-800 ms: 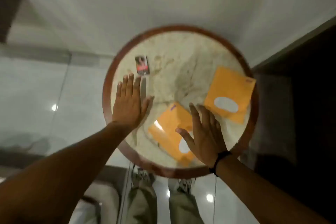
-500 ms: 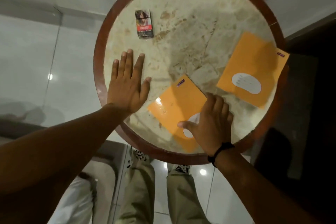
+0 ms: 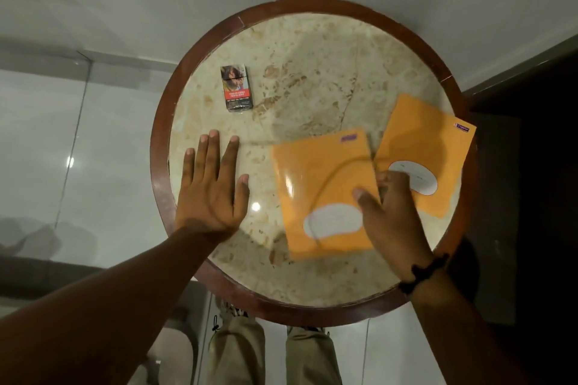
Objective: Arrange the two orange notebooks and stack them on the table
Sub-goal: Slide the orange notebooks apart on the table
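Observation:
Two orange notebooks with white oval labels are on the round marble table (image 3: 312, 72). The nearer notebook (image 3: 322, 184) is blurred and lifted off the table, and my right hand (image 3: 391, 212) grips its right edge with the thumb on the cover and the fingers behind it. The second notebook (image 3: 428, 141) lies flat at the table's right rim, its corner past the edge, partly behind my right hand. My left hand (image 3: 212, 191) rests flat on the table's left side, fingers spread, holding nothing.
A cigarette pack (image 3: 236, 87) lies on the table at the back left. The table has a dark wooden rim (image 3: 159, 150). My legs and shoes show below the near edge. Glossy tiled floor lies to the left, a dark area to the right.
My right hand has taken hold of the nearer notebook, turned it straighter and moved it right toward the second one. My left hand stays flat on the table.

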